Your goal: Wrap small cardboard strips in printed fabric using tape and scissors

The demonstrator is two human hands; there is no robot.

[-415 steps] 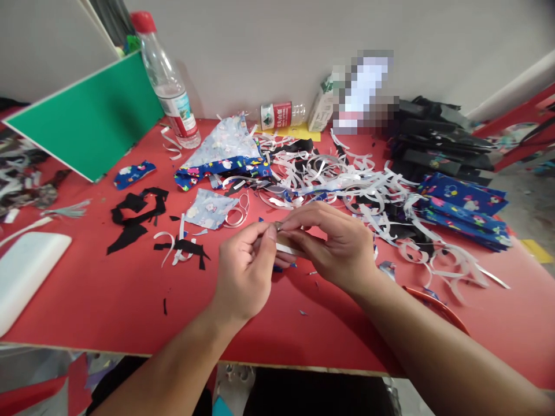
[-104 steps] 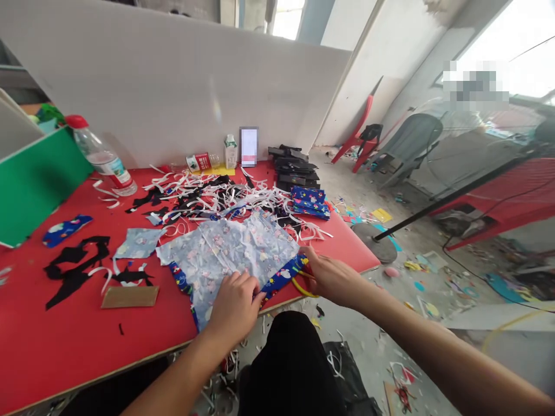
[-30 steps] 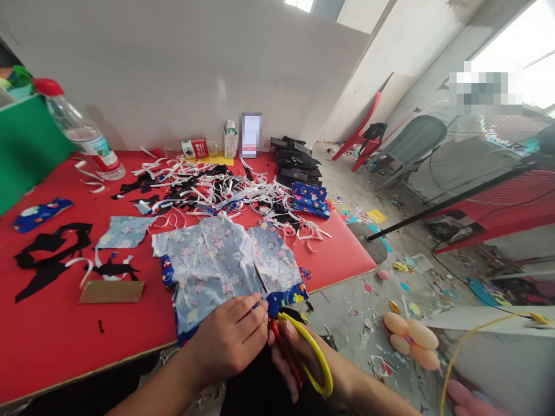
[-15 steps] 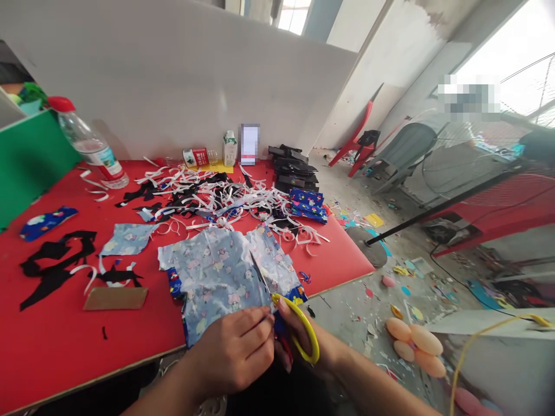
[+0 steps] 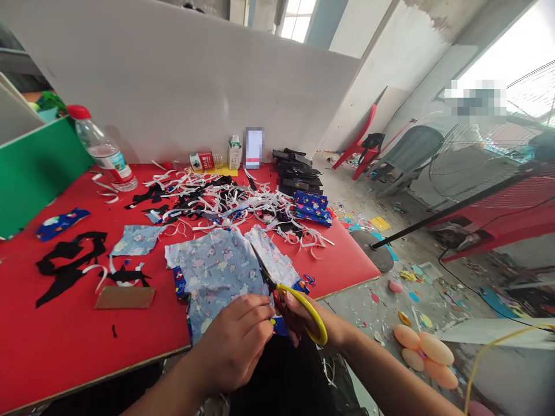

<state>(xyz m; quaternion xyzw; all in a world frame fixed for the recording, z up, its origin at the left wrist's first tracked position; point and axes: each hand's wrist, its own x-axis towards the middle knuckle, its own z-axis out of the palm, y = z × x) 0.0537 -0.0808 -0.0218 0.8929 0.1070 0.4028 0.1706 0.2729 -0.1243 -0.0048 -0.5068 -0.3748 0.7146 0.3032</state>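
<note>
Right hand closed round the yellow-and-red handles of the scissors, the person works at the near edge of the red table. Their blades point away toward the far edge, lying along a split that parts the patterned cloth into a broad left part and a narrow right one. Left hand is curled over the cloth's near end, pinching it, I'd say to keep it from sliding against the blades; its fingertips are hidden from me, so how many layers it has I can't tell. That cloth lies spread at the table's near edge, blue showing underneath, probably so the hand with the scissors can hang free past the edge. Toward the far edge sits a heap of scraps, perhaps pushed back to make working room. Near the right edge, a blue folded stack and a black stack are piled neatly, as if kept apart from the offcuts. A flat brown strip rests left of the cloth.
</note>
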